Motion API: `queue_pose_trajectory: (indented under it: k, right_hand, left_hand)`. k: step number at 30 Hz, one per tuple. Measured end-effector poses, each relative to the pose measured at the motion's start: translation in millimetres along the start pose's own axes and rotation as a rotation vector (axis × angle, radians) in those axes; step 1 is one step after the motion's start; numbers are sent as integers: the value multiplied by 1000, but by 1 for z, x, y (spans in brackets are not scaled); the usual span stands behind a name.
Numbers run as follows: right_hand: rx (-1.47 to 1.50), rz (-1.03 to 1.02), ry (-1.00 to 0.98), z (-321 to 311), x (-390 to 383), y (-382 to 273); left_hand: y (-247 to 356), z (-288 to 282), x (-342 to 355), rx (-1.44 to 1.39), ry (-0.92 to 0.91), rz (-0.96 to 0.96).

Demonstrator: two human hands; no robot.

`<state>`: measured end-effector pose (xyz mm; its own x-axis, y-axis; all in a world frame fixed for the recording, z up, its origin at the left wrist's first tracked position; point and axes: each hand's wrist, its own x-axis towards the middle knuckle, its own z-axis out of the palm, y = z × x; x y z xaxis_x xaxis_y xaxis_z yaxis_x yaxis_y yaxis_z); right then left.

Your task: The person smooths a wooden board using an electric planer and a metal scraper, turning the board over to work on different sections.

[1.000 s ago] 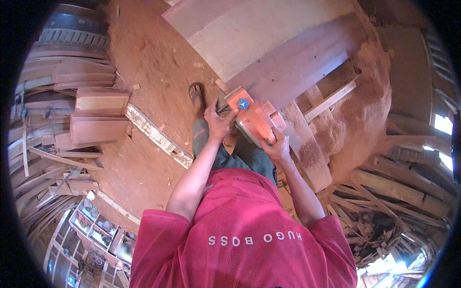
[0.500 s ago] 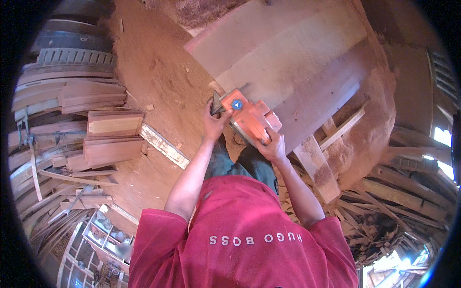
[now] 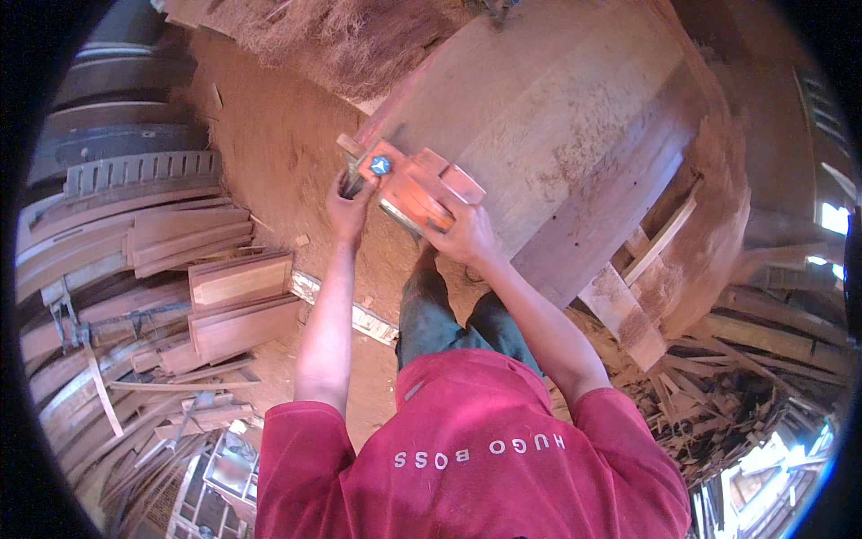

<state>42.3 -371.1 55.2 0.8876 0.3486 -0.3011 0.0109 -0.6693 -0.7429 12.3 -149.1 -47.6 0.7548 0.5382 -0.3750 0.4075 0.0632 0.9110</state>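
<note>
An orange electric hand planer [image 3: 409, 193] with a blue front knob [image 3: 380, 164] sits at the left edge of a large, dusty board [image 3: 539, 144] made of several planks. My left hand [image 3: 350, 205] is closed around the planer's front left part, beside a short wooden piece [image 3: 350, 145] poking out ahead of it. My right hand [image 3: 462, 234] grips the rear handle on top of the planer, its fingers wrapped over the orange body. The planer's underside is hidden.
Stacked reddish boards [image 3: 241, 292] and timber lie to the left, a pale strip [image 3: 368, 323] on the dusty floor. Wooden supports [image 3: 620, 319] show under the board's right side. Curly shavings [image 3: 359, 40] heap at the top; offcuts [image 3: 736, 386] pile at lower right.
The planer, held in both my hands, has moved left and forward along the board's edge. My right arm reaches further inward. The view has shifted, showing more shavings at the top.
</note>
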Motion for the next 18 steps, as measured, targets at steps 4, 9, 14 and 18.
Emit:
queue_pose_trajectory:
  k: [4, 9, 14, 18]
  right_hand:
    - [104, -82, 13, 9, 40, -37]
    - [177, -165, -47, 40, 94, -57]
    - [212, -271, 74, 38, 88, -39]
    - [117, -174, -71, 4, 9, 3]
  left_hand:
    - [-5, -38, 55, 136, -27, -46]
    - [0, -81, 128, 162, -1, -59]
    - [4, -77, 135, 227, -31, -75]
    - [-27, -52, 54, 245, -123, -92]
